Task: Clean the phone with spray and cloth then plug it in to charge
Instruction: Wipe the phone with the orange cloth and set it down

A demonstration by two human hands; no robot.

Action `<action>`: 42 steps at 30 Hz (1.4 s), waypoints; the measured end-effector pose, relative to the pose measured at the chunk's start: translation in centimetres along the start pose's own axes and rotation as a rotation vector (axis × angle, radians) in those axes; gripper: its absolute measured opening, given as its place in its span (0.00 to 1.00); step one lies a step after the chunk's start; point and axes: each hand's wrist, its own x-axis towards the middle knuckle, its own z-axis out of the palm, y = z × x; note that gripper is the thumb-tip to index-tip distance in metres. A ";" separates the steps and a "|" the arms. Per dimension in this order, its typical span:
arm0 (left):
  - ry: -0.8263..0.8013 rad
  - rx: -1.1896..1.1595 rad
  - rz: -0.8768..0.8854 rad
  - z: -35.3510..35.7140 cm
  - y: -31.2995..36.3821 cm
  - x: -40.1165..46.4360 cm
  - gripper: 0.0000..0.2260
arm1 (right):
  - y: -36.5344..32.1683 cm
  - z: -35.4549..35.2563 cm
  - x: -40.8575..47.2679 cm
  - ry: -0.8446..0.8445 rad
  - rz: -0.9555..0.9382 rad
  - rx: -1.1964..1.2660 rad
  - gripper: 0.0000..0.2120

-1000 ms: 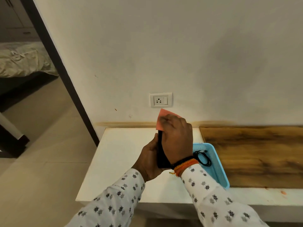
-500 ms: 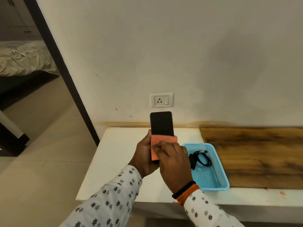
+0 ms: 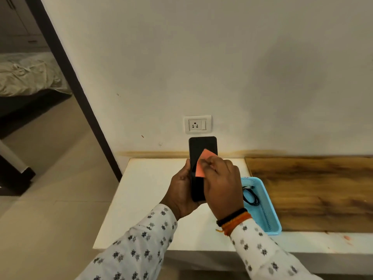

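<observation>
A black phone (image 3: 198,147) stands upright above the white shelf, its dark screen towards me. My left hand (image 3: 181,188) grips its lower left edge. My right hand (image 3: 222,182) presses a small orange cloth (image 3: 202,165) against the middle of the screen. A white wall socket (image 3: 197,124) with a switch sits on the wall just above the phone's top. A black charger cable (image 3: 251,198) lies coiled in a blue basket (image 3: 266,215), partly hidden behind my right wrist. No spray bottle is in view.
The white shelf (image 3: 145,199) runs along the wall, with a wooden board (image 3: 312,188) on its right part. To the left are a dark door frame (image 3: 80,93), tiled floor and a bed (image 3: 26,75) in the room beyond.
The cloth was at the phone's top a second ago, slid down to its lower part, and now sits back up at mid-screen. The left hand keeps its hold.
</observation>
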 end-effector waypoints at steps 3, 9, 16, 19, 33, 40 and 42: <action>0.015 -0.012 0.037 0.1 0.8 0.2 0.32 | -0.2 0.3 -2.2 -0.055 -0.096 -0.024 0.20; -0.036 -0.031 0.019 -0.5 0.2 -0.2 0.30 | 1.6 0.3 -1.8 0.012 -0.040 -0.061 0.16; -0.013 -0.030 0.018 0.0 0.0 -0.2 0.26 | -0.6 0.5 1.5 -0.004 -0.118 -0.030 0.17; -0.001 -0.012 0.038 -0.4 0.8 -0.3 0.30 | -0.3 0.8 -0.6 -0.029 -0.190 -0.028 0.16; -0.107 -0.002 0.031 1.0 0.4 -0.5 0.25 | -0.8 0.4 3.3 0.025 -0.172 -0.013 0.13; -0.081 -0.029 0.024 0.7 0.5 -0.2 0.25 | 0.6 -0.2 4.8 0.032 -0.135 -0.043 0.14; -0.081 -0.026 0.015 1.0 0.8 -0.1 0.27 | 1.5 -0.5 5.0 0.045 -0.104 -0.065 0.14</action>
